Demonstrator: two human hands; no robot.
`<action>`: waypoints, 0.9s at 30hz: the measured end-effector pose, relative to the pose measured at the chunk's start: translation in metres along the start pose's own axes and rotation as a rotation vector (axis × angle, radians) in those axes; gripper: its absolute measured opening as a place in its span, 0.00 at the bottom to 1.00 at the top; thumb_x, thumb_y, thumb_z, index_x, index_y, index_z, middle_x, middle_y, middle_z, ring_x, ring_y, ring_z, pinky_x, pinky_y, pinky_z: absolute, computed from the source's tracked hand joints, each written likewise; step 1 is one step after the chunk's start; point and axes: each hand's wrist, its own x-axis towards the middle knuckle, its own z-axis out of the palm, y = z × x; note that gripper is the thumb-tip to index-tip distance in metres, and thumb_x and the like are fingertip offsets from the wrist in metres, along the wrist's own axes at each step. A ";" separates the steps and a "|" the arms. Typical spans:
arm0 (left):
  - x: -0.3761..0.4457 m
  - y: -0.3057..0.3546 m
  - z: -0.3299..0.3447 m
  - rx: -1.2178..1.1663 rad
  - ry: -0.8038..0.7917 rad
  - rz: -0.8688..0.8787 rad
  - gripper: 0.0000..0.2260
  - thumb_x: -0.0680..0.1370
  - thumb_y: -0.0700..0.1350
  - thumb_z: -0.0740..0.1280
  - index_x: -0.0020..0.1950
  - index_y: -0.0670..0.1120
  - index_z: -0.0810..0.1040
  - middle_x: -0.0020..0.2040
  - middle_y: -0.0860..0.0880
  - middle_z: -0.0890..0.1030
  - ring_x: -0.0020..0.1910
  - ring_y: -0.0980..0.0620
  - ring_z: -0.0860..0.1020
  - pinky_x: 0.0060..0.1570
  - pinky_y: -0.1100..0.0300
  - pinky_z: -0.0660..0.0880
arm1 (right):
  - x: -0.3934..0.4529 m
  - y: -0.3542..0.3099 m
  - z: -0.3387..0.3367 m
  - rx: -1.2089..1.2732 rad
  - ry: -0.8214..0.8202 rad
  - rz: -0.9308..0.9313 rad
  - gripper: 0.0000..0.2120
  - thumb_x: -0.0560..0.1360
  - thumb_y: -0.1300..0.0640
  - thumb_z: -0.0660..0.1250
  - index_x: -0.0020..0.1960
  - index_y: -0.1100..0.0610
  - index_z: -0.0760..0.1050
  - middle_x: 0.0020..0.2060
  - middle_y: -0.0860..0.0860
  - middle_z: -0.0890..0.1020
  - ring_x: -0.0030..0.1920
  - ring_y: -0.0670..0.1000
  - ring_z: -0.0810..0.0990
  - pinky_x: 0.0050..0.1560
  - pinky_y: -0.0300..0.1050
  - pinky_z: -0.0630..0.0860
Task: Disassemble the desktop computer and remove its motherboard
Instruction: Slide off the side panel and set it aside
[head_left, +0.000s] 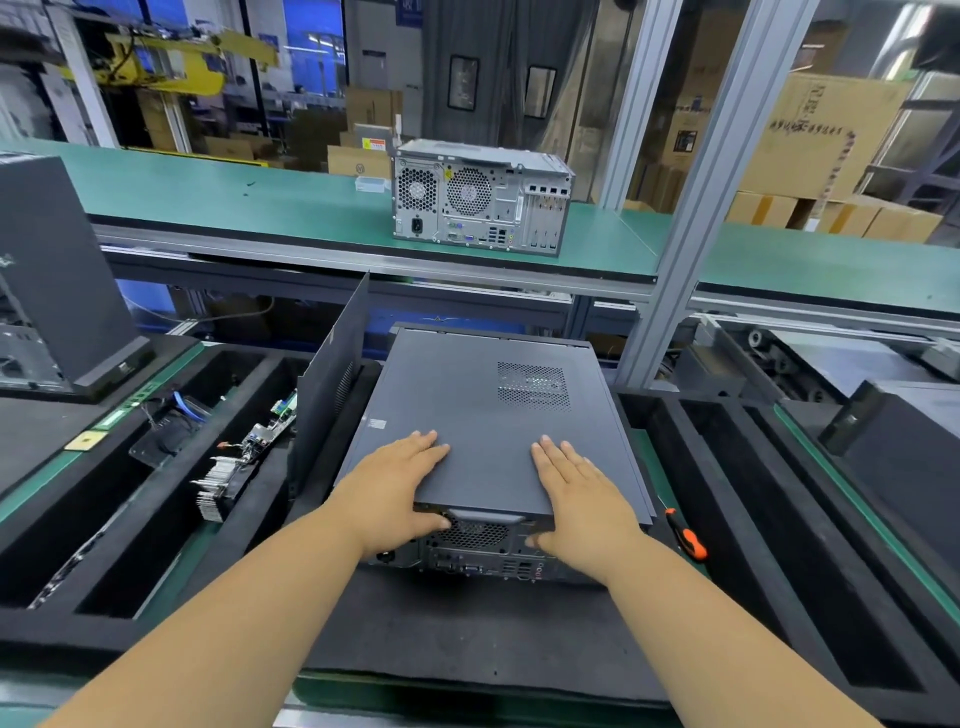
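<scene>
Both hands flat, fingers straight: left hand (400, 486) and right hand (579, 496) press the side panel (483, 421) of the desktop computer (483, 561). It lies on its side on a black mat (467, 623), long axis running away, rear ports facing the person. Thumbs possibly hook the panel's near edge.

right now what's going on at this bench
A person has both hands flat on the side panel of a desktop computer lying on a black mat, left hand and right hand near its rear edge, thumbs over the back. The panel is still on. An orange-handled screwdriver lies beside the case's right side.
</scene>
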 end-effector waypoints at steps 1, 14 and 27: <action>-0.005 0.000 -0.002 -0.088 0.026 -0.025 0.40 0.71 0.63 0.69 0.78 0.55 0.55 0.78 0.57 0.54 0.77 0.57 0.52 0.75 0.58 0.52 | -0.001 0.001 -0.003 0.025 -0.014 0.000 0.50 0.73 0.37 0.67 0.79 0.52 0.37 0.78 0.47 0.39 0.78 0.50 0.39 0.77 0.46 0.43; -0.047 -0.013 -0.006 -0.664 0.550 -0.798 0.06 0.74 0.47 0.69 0.49 0.52 0.76 0.38 0.54 0.77 0.39 0.53 0.78 0.34 0.58 0.68 | -0.053 0.027 -0.021 0.334 0.298 0.538 0.22 0.75 0.51 0.64 0.69 0.50 0.70 0.66 0.50 0.72 0.64 0.55 0.65 0.62 0.53 0.69; -0.040 0.002 -0.004 -1.279 0.446 -0.964 0.22 0.79 0.38 0.64 0.72 0.38 0.65 0.54 0.39 0.79 0.46 0.47 0.80 0.41 0.59 0.73 | -0.052 0.021 -0.017 1.001 0.320 0.825 0.22 0.75 0.58 0.63 0.69 0.52 0.68 0.65 0.54 0.69 0.39 0.46 0.73 0.33 0.42 0.67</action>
